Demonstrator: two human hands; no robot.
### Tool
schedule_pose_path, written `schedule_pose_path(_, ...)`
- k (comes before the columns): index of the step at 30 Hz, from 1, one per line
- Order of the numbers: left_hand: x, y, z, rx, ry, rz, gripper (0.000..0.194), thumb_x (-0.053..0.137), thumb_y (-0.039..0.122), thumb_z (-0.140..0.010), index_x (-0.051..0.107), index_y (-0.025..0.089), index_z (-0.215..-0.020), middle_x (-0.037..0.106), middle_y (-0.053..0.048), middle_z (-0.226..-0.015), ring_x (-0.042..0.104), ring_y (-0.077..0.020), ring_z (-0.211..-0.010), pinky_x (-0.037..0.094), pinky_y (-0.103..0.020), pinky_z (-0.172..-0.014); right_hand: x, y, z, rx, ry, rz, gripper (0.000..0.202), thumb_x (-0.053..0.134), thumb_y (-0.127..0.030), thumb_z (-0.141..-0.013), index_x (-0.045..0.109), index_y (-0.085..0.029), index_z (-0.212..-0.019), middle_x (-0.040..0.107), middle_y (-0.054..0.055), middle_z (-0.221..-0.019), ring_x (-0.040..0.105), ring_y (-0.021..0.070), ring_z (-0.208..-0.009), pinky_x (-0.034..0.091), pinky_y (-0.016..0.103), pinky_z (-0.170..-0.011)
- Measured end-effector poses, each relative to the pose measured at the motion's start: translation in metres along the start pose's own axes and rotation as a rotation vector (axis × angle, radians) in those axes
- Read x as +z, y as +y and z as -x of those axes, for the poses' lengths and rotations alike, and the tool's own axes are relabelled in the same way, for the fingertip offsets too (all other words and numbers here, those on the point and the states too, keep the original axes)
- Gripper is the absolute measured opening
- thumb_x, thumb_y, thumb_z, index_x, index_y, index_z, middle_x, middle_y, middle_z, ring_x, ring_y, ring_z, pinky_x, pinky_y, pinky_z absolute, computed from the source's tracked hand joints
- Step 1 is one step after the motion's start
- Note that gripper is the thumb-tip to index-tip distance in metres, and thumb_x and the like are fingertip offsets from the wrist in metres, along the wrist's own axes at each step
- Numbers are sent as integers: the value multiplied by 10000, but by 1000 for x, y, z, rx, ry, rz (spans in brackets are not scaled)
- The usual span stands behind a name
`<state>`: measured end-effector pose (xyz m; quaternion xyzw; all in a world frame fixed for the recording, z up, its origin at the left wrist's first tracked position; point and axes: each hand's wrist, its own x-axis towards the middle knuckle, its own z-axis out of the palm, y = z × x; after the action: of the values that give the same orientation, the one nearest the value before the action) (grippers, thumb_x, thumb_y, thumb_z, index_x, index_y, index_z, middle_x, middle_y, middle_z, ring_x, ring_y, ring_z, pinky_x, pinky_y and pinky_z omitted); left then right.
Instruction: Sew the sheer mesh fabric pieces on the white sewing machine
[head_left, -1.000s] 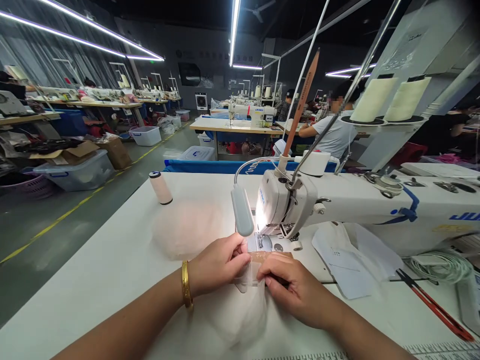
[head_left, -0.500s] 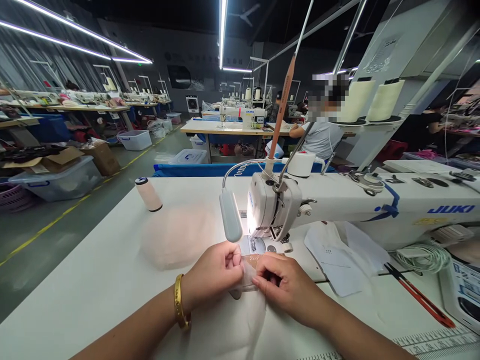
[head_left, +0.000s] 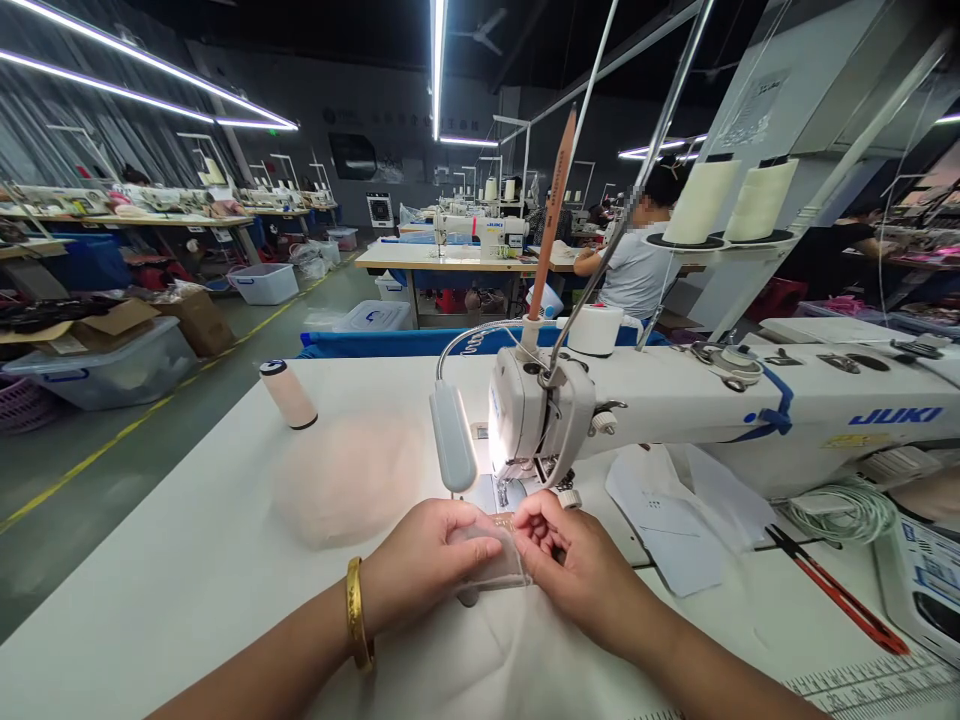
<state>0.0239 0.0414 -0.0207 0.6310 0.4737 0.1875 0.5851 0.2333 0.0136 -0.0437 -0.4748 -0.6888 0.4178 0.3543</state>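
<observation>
A thin, sheer whitish fabric (head_left: 491,568) is stretched between my two hands, just in front of the sewing machine's needle area. My left hand (head_left: 442,545) pinches its left side, thumb lying over the cloth. My right hand (head_left: 568,555) pinches its right edge between thumb and fingers. A small tan strip shows at the fabric's far edge, between my fingertips. Behind my hands stands the white sewing machine (head_left: 536,410), its presser foot (head_left: 504,490) lit by a grey lamp (head_left: 452,437). The fabric's near end trails toward me over the white table.
Left on the table are a pale thread cone (head_left: 289,395) and a heap of sheer peach fabric (head_left: 349,480). To the right lie white paper patterns (head_left: 667,520), red-handled tweezers (head_left: 836,590), a coil of pale cord (head_left: 844,512) and a clear ruler (head_left: 870,685). A person (head_left: 637,260) sits beyond.
My left hand has opened from a curled fist-like pinch into a flatter hold, its thumb now extended over the fabric. My right fingertips have risen slightly. The view has shifted a little.
</observation>
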Motion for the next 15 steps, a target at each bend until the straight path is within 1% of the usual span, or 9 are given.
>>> schedule_pose_path(2, 1, 1, 1, 39, 36, -49, 264, 600, 410, -833, 709, 173, -797, 670, -18, -813, 649, -173, -654, 540, -277, -606, 1, 0, 1, 4, -16, -25, 90, 576, -322, -960, 590, -239, -931, 593, -9, -788, 552, 175, -724, 471, 281, -657)
schedule_pose_path(5, 5, 0, 3, 74, 103, -103, 214, 623, 373, -785, 698, 183, -850, 639, -14, -877, 631, -160, -646, 530, -270, -593, 3, 2, 2, 2, -24, -6, 76, 589, -316, -957, 603, -242, -958, 610, -6, -799, 575, 183, -745, 480, 289, -669)
schedule_pose_path(7, 7, -1, 4, 63, 87, -78, 217, 646, 354, -758, 671, 191, -899, 626, 5, -830, 614, -157, -624, 507, -264, -577, 4, 4, 2, 8, -19, 17, 76, 583, -318, -964, 606, -246, -970, 618, -4, -812, 587, 187, -761, 483, 295, -681)
schedule_pose_path(10, 9, -2, 3, 36, 66, -43, 200, 639, 388, -786, 630, 190, -810, 573, 30, -675, 565, -160, -628, 458, -251, -571, 5, 4, 2, 3, -17, 21, 83, 578, -326, -967, 599, -246, -957, 614, -7, -808, 585, 184, -754, 473, 295, -676)
schedule_pose_path(13, 9, -2, 0, 34, 85, -66, 252, 623, 406, -802, 613, 183, -683, 538, 27, -640, 521, -154, -648, 412, -245, -582, 6, 4, 2, -20, 1, 4, 85, 580, -325, -967, 591, -243, -947, 601, -13, -801, 567, 174, -734, 459, 289, -662)
schedule_pose_path(15, 9, -2, -2, 48, 93, -98, 279, 621, 421, -809, 659, 177, -679, 551, 21, -645, 518, -158, -672, 399, -247, -601, 6, 5, 2, -24, 8, -1, 79, 581, -319, -968, 595, -242, -956, 604, -13, -804, 564, 174, -736, 459, 291, -669)
